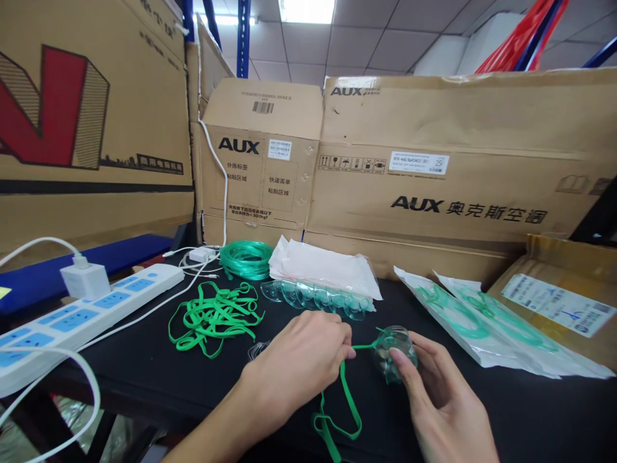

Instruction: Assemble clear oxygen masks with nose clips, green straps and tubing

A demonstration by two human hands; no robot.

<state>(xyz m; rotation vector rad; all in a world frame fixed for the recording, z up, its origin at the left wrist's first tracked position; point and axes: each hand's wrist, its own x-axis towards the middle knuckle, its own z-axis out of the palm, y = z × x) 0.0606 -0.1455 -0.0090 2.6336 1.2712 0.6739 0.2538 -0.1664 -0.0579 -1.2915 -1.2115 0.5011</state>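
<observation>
In the head view, my right hand [441, 386] grips a clear, green-tinted plastic mask [393, 354] between thumb and fingers. A flat green elastic strap [354, 411] runs from the mask's left side to my left hand [306, 360]. The fingers of that hand are pinched on the strap, and its loose length hangs down in a loop over the black table. Behind my left hand, several similar clear masks [318, 299] lie nested in a row. A tangled heap of green straps [216, 315] sits to the left.
White pouches [322, 263] lie behind the masks, beside coiled green tubing [245, 259]. Two packets with green tubing [472, 315] rest at the right. A power strip [96, 315] with white cables is at the left. Cardboard boxes [424, 141] wall off the back.
</observation>
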